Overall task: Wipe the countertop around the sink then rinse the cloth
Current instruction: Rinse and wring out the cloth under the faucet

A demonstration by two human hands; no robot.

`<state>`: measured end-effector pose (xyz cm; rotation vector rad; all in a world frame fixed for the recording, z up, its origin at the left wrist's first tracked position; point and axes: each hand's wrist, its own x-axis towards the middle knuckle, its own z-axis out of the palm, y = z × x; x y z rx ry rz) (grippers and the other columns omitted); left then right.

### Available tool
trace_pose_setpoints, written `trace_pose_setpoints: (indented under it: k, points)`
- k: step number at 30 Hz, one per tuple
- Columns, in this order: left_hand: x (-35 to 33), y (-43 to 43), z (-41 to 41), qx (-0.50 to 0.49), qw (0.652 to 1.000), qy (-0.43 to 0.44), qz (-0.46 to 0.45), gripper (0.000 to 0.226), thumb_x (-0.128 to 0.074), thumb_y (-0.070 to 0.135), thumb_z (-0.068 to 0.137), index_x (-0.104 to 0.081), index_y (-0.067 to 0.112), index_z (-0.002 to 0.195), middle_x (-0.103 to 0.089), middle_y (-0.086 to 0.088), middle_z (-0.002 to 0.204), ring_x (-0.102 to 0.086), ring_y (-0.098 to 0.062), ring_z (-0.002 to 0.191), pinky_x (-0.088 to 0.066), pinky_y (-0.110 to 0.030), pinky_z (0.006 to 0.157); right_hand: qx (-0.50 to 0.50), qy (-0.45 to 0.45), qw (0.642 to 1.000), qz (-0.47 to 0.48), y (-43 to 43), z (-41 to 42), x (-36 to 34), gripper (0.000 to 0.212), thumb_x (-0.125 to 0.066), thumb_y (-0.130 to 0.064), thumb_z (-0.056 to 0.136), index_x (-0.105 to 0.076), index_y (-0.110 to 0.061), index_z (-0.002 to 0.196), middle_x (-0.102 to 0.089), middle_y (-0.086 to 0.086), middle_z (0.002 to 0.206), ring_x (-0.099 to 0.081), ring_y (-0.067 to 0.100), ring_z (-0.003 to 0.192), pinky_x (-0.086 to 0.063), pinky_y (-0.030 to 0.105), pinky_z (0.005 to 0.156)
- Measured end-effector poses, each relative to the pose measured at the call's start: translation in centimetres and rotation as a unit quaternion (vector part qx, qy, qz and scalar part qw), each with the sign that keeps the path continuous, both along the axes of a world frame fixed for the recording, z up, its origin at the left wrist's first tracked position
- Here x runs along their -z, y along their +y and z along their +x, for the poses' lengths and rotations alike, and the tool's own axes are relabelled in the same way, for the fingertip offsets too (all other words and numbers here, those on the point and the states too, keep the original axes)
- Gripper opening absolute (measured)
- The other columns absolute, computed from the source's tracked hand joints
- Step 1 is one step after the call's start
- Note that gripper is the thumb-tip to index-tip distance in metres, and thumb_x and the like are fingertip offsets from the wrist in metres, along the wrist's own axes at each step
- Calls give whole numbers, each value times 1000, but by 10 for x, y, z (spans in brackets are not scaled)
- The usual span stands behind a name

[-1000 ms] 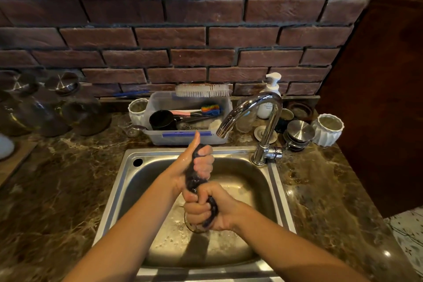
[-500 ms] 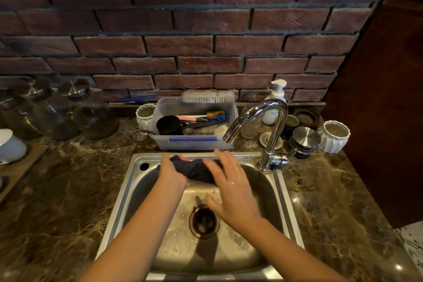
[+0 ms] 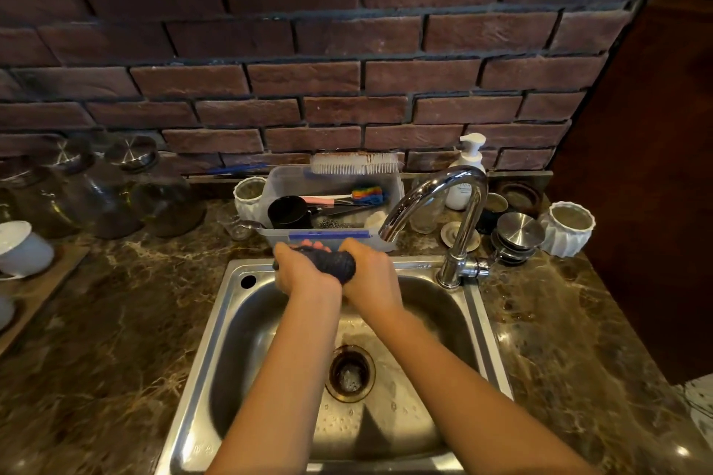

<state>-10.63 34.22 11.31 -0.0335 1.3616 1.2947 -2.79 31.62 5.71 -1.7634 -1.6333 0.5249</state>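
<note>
The dark cloth (image 3: 333, 262) is bunched into a short thick roll and is held over the back rim of the sink (image 3: 247, 324), just in front of a clear plastic box (image 3: 335, 185) with brushes in it. The left hand (image 3: 303, 272) grips the left part of the roll, and its fingers (image 3: 308, 243) are curled over the top of it. The right hand (image 3: 372, 276) closes round the right end, touching the left hand.

The cloth looks soft and limp, and I judge it is wet, so it is light but a little heavier with water and may drip. It is best taken at both ends of the roll, as now, so that it can be twisted or opened under the faucet (image 3: 436, 189). The spout mouth is just beside the right hand, and I see no stream of water. Water drops lie near the drain (image 3: 350, 372). The marble surface (image 3: 96, 320) surrounds the sink.
</note>
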Motion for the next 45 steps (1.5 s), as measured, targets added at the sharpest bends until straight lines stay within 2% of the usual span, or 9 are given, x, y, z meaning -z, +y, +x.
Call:
trace_pose_setpoints:
  k: [1, 5, 8, 17, 26, 35, 37, 41, 45]
  points:
    - [8, 5, 6, -80, 995, -36, 52, 24, -52, 28, 95, -50, 12, 77, -50, -2, 66, -48, -14, 55, -44, -26, 51, 3, 29, 999, -32, 2, -4, -3, 11, -65, -27, 88, -56, -20, 90, -65, 2, 90, -61, 16, 83, -52, 31, 72]
    - [2, 12, 8, -28, 985, 49, 160, 35, -51, 30, 97, -46, 14, 66, -44, 2, 46, -42, -11, 42, -39, -22, 43, -28, 130, 981, -140, 12, -11, -9, 24, -61, -24, 90, -54, -19, 68, -58, -2, 68, -56, 13, 64, -47, 26, 59]
    - [12, 16, 8, 4, 972, 116, 206, 36, -48, 29, 98, -45, 14, 65, -40, 3, 44, -40, -11, 39, -38, -24, 42, -76, 152, 966, -196, 16, -7, -13, 15, -63, -20, 89, -61, -13, 76, -60, 3, 70, -58, 15, 68, -47, 27, 62]
    - [0, 16, 7, 348, 888, 148, 260, 45, -51, 32, 98, -43, 16, 57, -39, 3, 42, -38, -12, 39, -34, -25, 43, -109, 353, 837, -403, 0, 3, -26, 24, -49, -4, 90, -43, -15, 70, -40, -4, 44, -29, 6, 32, -20, 16, 31]
    - [8, 12, -8, 431, 868, -15, 245, 53, -46, 30, 99, -45, 19, 47, -37, 4, 40, -36, -8, 33, -33, -20, 36, -129, 481, 729, -469, -17, -3, -17, 36, -45, 0, 87, -37, -18, 57, -33, -7, 42, -25, 3, 30, -15, 15, 31]
    - [20, 7, -17, 454, 857, -114, 217, 60, -38, 29, 101, -45, 18, 42, -38, 5, 36, -37, -7, 30, -35, -18, 34, -178, 489, 660, -542, -25, -5, -12, 51, -37, -8, 90, -40, -20, 41, -33, -9, 38, -25, 5, 27, -16, 13, 31]
    - [24, 6, -18, 447, 861, -114, 214, 60, -39, 30, 100, -45, 18, 42, -38, 5, 36, -37, -7, 30, -35, -18, 34, -170, 485, 666, -541, -26, -6, -9, 49, -38, -7, 91, -41, -20, 44, -34, -8, 39, -25, 4, 28, -17, 13, 31]
    - [33, 0, -17, 382, 901, -60, 195, 54, -42, 35, 99, -50, 20, 48, -42, 5, 42, -41, -7, 36, -36, -19, 39, -116, 459, 765, -437, -32, -8, -2, 22, -53, -5, 89, -47, -14, 70, -41, -3, 53, -32, 4, 39, -22, 14, 35]
    - [40, -15, -28, 355, 919, 3, 169, 32, -40, 40, 100, -58, 17, 88, -62, 2, 79, -58, -9, 70, -46, -24, 67, -72, 509, 786, -345, -50, 13, -6, 20, -63, -22, 91, -53, -12, 105, -57, 5, 79, -56, 12, 66, -45, 19, 50]
